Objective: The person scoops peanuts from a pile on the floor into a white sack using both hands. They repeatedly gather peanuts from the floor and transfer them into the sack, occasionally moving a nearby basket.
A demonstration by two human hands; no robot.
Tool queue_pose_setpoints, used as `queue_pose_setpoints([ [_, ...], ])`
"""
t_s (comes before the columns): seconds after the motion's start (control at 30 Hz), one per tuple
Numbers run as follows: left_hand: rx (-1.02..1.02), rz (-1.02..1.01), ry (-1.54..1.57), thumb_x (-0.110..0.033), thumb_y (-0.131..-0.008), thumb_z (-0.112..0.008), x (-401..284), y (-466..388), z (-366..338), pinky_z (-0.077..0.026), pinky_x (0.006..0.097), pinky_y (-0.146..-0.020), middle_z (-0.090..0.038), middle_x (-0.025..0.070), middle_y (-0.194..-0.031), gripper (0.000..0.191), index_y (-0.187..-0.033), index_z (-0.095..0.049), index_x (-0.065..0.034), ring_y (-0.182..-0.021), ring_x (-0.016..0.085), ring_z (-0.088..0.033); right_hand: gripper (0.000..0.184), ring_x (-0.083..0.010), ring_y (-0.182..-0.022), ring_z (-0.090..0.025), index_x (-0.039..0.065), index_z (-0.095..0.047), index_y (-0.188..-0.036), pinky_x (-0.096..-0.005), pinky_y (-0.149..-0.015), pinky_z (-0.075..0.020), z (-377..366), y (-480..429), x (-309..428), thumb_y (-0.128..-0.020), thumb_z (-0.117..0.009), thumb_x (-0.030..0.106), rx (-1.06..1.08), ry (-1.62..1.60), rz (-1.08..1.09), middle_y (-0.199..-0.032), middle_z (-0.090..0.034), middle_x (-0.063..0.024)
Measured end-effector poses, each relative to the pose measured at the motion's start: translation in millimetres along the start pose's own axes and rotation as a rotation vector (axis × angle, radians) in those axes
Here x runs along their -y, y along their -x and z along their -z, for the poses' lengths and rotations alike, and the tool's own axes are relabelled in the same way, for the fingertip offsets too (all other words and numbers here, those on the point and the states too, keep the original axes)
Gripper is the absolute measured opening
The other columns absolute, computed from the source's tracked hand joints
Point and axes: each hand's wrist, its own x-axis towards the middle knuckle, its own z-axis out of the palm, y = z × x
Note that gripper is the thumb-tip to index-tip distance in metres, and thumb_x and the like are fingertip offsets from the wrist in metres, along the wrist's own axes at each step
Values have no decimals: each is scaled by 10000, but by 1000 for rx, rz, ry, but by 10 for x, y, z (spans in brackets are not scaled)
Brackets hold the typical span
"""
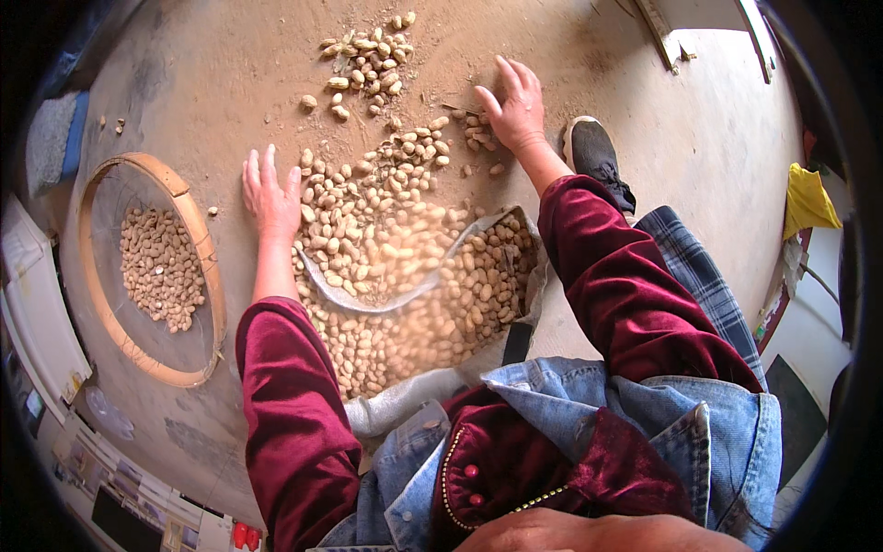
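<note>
Unshelled peanuts [345, 241] lie spread over the dusty floor and into the mouth of a whitish woven sack [407, 400] just in front of me. The sack's pale rim [407, 297] curves through the pile, and some peanuts in the sack [483, 290] are blurred. My left hand [270, 200] is at the pile's left edge, fingers extended and thumb apart, holding nothing visible. Farther forward, my right hand [517, 107] reaches beside a small cluster of peanuts [477, 131]. Its thumb and fingers are spread, with nothing seen in them; the palm is hidden.
A round wooden-rimmed sieve [210, 269] on the left holds smaller peanuts [162, 265]. Another peanut heap [372, 62] lies ahead on the floor [227, 90]. My dark shoe [594, 152] is at the right. Wooden furniture legs [659, 34] stand at the far right, and a yellow cloth [810, 200] hangs nearby.
</note>
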Motion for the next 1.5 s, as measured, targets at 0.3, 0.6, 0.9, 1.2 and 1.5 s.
queue_pose_setpoints([
  [0.3, 160, -260, 601, -340, -913, -565, -916, 321, -140, -225, 466, -1150, -215, 194, -1532, 603, -1447, -351, -156, -1404, 371, -240, 640, -372, -1320, -373, 118, -555, -1274, -511, -1092, -324, -170, 529, 842, -801, -669, 533, 335, -531, 293, -1344, -471, -169],
  [0.6, 52, -222, 97, -510, -949, -434, -379, -1218, -362, -146, 522, -1158, -169, 85, -1576, 592, -1479, -284, -291, -1444, 310, -158, 615, -419, -1272, -391, 47, -524, -1291, -473, -1079, -325, -994, -1176, 281, -813, -668, 406, 94, -231, 185, -1326, -479, -231],
  [0.9, 89, -332, 40, -548, -979, -265, -505, -908, -649, -82, 478, -1176, -292, 7, -1541, 589, -1473, -320, -234, -1439, 245, -198, 488, -353, -1080, -545, 73, -639, -1095, -465, -954, -411, -1041, -896, 788, -795, -652, 457, 319, -453, 639, -1127, -606, -153],
  [1.2, 365, -352, 485, -240, -890, -538, -660, 489, -4, -327, 423, -1091, -533, 152, -1309, 341, -1159, -608, -43, -1269, 334, -434, 438, -302, -1159, -520, 95, -685, -1102, -439, -1009, -404, -240, 604, 1045, -872, -614, 461, 585, -621, 305, -1164, -618, -135],
  [1.5, 529, -180, 734, -185, -894, -569, -814, 1047, 445, -467, 358, -892, -603, 121, -1049, 240, -1075, -635, -43, -1015, 279, -581, 324, -156, -1048, -595, 64, -656, -1154, -301, -927, -466, 129, 1058, 1332, -914, -618, 278, 1009, -1208, -432, -1108, -649, -74],
])
